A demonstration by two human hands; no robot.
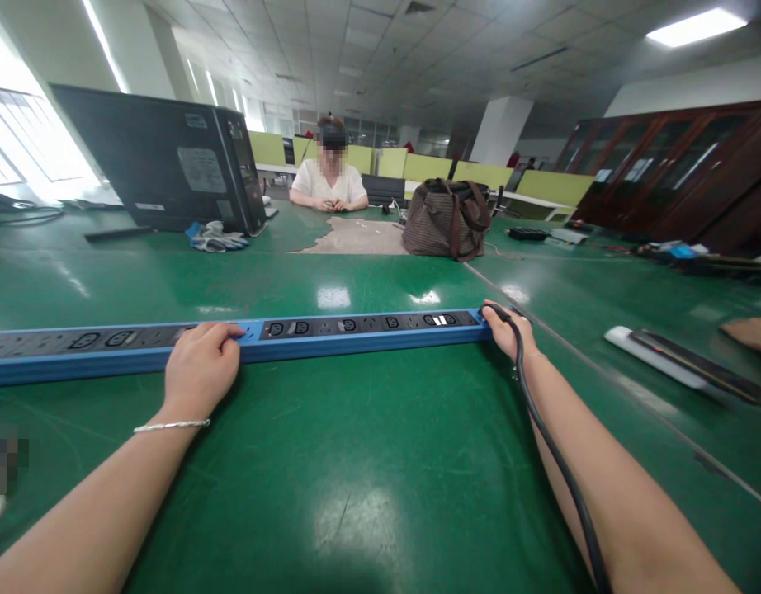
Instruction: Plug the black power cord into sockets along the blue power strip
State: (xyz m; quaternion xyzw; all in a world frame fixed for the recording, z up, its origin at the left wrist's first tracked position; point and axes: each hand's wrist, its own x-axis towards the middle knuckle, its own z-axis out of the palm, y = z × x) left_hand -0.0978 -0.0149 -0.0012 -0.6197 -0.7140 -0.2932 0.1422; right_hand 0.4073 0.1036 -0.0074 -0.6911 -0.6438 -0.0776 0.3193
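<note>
Both forearms stretch up from the bottom of the frame across the green worktop (368,462). Left hand (198,367) lies palm-down on the one long blue power strip (356,334), fingers (223,332) curled loosely over its top edge, not clamped around it. Right hand (510,330) sits at the strip's right end, fingers closed around that end where the single black cable (554,454) leaves it; the cable trails down along my right forearm to the lower right. The strip runs flat across the middle of the frame, left edge to right of centre. Upper centre, one person in white (328,183) sits opposite, one brown bag (447,219) beside them. Upper left, one dark computer case (163,161), gloves (213,238) by it.
</note>
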